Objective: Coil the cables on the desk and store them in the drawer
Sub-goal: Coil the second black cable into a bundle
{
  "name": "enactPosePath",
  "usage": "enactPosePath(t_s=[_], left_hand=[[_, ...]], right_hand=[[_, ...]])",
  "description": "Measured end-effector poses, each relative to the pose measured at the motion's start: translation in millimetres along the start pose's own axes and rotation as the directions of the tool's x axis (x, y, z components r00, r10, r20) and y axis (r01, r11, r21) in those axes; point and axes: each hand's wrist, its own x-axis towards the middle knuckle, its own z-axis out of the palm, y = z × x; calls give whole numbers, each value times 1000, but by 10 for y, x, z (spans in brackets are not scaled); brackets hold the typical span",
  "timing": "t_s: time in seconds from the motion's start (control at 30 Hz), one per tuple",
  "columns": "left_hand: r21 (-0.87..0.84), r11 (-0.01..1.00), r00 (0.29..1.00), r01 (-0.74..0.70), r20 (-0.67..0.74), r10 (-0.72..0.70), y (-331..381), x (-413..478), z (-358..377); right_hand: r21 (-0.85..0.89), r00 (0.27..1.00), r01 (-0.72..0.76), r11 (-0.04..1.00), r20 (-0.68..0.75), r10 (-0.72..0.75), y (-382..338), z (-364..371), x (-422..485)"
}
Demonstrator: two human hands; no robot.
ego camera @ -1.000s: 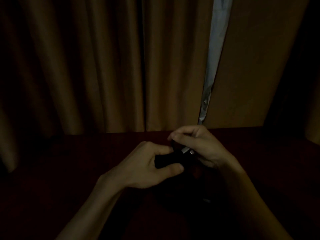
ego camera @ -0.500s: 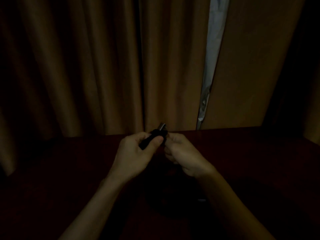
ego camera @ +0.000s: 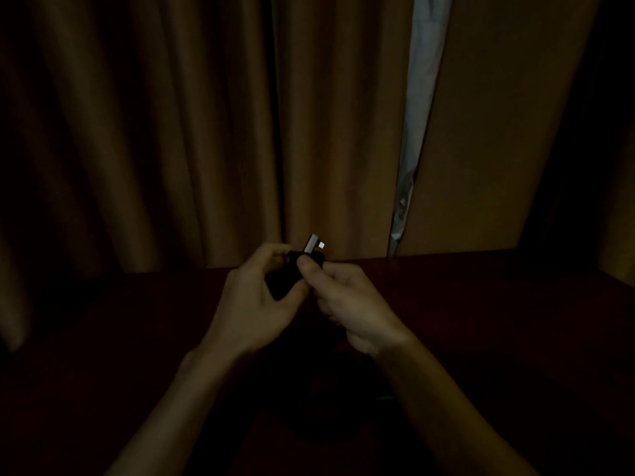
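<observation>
Head view: the room is very dark. Both hands are raised just above the worktop [ego camera: 481, 304], in front of closed curtains [ego camera: 171, 132]. The left hand [ego camera: 257, 300] has its grip closed round a dark bundle of cable [ego camera: 281, 285]. The right hand [ego camera: 354, 307] pinches the same cable just below its metal plug [ego camera: 313, 244], which sticks up between the hands and catches the light.

This looks like the winding or finishing of one coil. To do it well, the left grip should hold the loops flat and even while the right feeds the end round without twisting or bending it sharply at the plug.

A dark shape [ego camera: 326, 413] on the worktop below the wrists may be more cable; I cannot tell. No drawer is in view.
</observation>
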Motion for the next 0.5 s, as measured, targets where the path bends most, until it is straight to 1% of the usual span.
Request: enactPosePath(t_s=[0.03, 0.07, 0.1, 0.13, 0.17, 0.2, 0.23, 0.27, 0.33, 0.37, 0.43, 0.5], left_hand=[[-166, 981, 993, 100, 77, -88, 12, 21, -29], [-324, 921, 975, 214, 130, -181, 37, 36, -55], [-447, 836, 948, 318, 176, -267, 62, 43, -71], [-530, 752, 920, 392, 229, -318, 89, 43, -74], [-560, 694, 892, 452, 301, -338, 119, 35, -67], [-558, 663, 864, 499, 374, -336, 142, 23, -50], [-553, 651, 849, 520, 415, -327, 167, 15, -24], [-564, 646, 852, 515, 416, -317, 186, 9, 11], [-608, 646, 887, 462, 329, -324, 196, 0, 75], [-607, 673, 906, 422, 262, -332, 194, 3, 97], [-543, 762, 933, 353, 137, -334, 159, 9, 131], [-399, 872, 952, 283, 11, -305, 122, 10, 133]], right_hand=[[-13, 1000, 7, 1000, 18, -7, -26, -42, 3], [-18, 999, 14, 1000, 40, -13, -41, -81, 5], [-22, 998, 23, 1000, 60, -21, -63, -102, -3], [-15, 996, 38, 999, 81, -37, -69, -114, -8], [1, 993, 51, 999, 107, -51, -83, -106, -24], [30, 988, 54, 998, 142, -57, -80, -101, -26], [66, 983, 48, 997, 176, -59, -80, -91, -24], [82, 978, 46, 996, 199, -61, -65, -93, -6], [22, 982, 48, 999, 179, -51, -31, -120, 31], [1, 987, 46, 999, 157, -46, -21, -132, 43], [48, 991, 7, 999, 134, -14, -1, -141, 62], [164, 988, -85, 983, 138, 63, -17, -114, 63]])
